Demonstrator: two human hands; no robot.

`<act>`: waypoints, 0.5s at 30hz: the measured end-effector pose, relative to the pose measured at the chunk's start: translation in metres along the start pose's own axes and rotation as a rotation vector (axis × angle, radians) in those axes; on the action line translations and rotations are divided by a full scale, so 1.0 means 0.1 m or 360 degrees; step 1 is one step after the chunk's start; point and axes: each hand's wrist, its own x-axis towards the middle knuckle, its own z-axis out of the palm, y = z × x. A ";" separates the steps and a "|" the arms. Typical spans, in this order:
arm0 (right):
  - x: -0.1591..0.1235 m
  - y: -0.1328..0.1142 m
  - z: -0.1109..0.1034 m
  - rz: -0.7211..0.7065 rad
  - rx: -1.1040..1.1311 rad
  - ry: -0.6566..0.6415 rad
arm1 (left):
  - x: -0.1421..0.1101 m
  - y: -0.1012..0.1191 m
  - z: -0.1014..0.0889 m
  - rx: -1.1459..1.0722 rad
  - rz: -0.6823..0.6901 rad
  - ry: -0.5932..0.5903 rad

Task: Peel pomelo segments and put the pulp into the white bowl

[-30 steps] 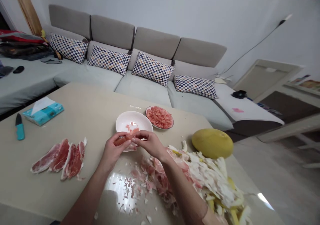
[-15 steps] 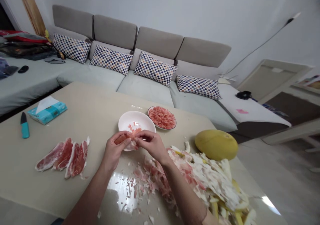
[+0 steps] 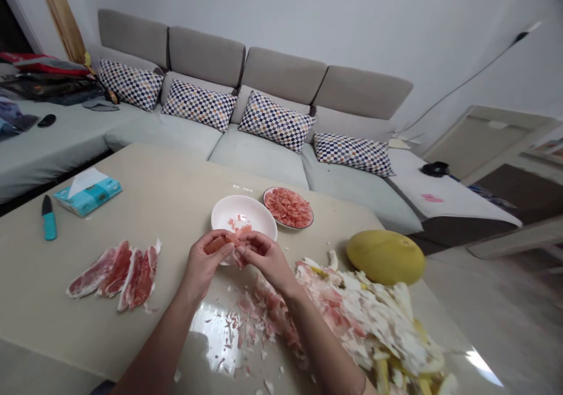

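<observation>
My left hand (image 3: 203, 264) and my right hand (image 3: 265, 260) meet over the near rim of a white bowl (image 3: 259, 215), pinching a pink pomelo segment (image 3: 222, 243) between them. A few pink bits lie in the bowl. Behind it, a plate (image 3: 285, 227) holds a heap of pink pulp. To my right, a yellow-green pomelo (image 3: 386, 257) sits beside a pile of white peel and pith (image 3: 365, 319). Pink scraps (image 3: 250, 307) are strewn under my forearms, and peeled pink segments (image 3: 115, 275) lie to my left.
A teal-handled knife (image 3: 49, 219) and a tissue box (image 3: 88, 193) lie at the left of the beige table (image 3: 44, 283). A grey sofa (image 3: 259, 160) with checkered cushions stands beyond the table. The floor shows past its right edge.
The whole scene has shifted slightly right in the view. Both hands still pinch the pink segment over the bowl, with only small finger movement.
</observation>
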 end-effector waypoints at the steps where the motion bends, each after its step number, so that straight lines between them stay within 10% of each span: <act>1: 0.00 -0.01 0.00 -0.0018 -0.0059 0.0011 | 0.00 0.00 0.00 0.0044 0.0015 -0.0002; 15: -0.01 0.03 -0.04 0.0022 0.0081 0.0357 | -0.05 0.08 -0.07 -0.0331 -0.0236 -0.0013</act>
